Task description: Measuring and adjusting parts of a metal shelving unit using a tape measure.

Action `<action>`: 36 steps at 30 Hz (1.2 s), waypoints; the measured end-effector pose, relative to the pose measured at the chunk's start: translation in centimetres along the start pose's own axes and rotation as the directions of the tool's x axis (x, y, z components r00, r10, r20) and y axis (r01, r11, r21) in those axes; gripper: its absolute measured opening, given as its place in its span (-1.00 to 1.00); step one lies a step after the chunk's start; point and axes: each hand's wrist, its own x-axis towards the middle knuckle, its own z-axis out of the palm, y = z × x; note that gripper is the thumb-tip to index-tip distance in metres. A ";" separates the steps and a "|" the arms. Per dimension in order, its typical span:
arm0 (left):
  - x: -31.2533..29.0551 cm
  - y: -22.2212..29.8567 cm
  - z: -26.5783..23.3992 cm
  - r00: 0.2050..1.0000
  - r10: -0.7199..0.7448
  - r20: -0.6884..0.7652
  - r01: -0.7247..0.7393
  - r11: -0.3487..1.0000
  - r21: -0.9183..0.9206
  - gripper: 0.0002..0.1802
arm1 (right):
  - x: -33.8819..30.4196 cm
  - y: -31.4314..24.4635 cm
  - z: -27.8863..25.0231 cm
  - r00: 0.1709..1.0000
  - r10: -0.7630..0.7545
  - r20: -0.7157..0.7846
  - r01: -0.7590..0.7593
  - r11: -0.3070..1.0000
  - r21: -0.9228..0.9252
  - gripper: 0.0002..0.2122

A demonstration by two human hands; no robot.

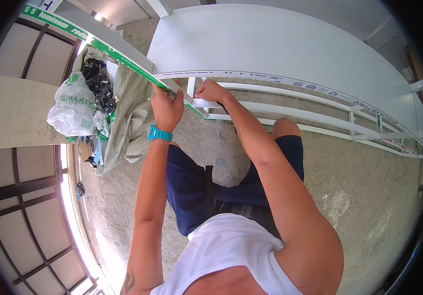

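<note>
A white metal frame [280,108] with long parallel bars runs across the top of the head view, a broad white panel [251,42] above it. From its near left corner a white bar [118,51] with green protective tape stretches to the upper left. My left hand [167,109], a turquoise watch [159,132] on its wrist, is wrapped round that bar close to the corner. Just right of it, my right hand [212,92] is closed at the frame's short crosspieces. Its curled fingers hide whatever they pinch. A dark band circles the right wrist.
On the left, a white plastic bag [76,105] and black bags [98,83] lie on a crumpled beige sheet [133,108]. Beyond them stands a dark-framed gate [19,196] with pale panels. Bare concrete floor [349,182] spreads around my knees.
</note>
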 end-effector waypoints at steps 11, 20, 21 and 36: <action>-0.1 0.2 -0.1 1.000 -0.031 -0.005 0.031 1.000 -0.006 -0.48 | -0.4 0.2 0.0 1.000 0.003 0.002 -0.003 0.995 0.095 -0.79; 0.1 0.3 -0.1 1.000 -0.023 -0.018 0.023 1.000 -0.006 -0.50 | -0.6 -0.6 0.1 0.995 0.012 -0.102 -0.014 1.000 -0.014 -0.79; 0.2 0.3 -0.1 1.000 -0.016 -0.023 0.016 1.000 -0.009 -0.50 | -0.7 -0.5 0.1 0.993 0.009 -0.114 -0.007 1.000 0.012 -0.79; -0.1 -0.2 -0.3 1.000 0.003 -0.024 -0.004 1.000 -0.004 -0.47 | 0.8 -1.7 0.6 0.983 0.154 -0.102 -0.161 0.985 -0.069 -0.71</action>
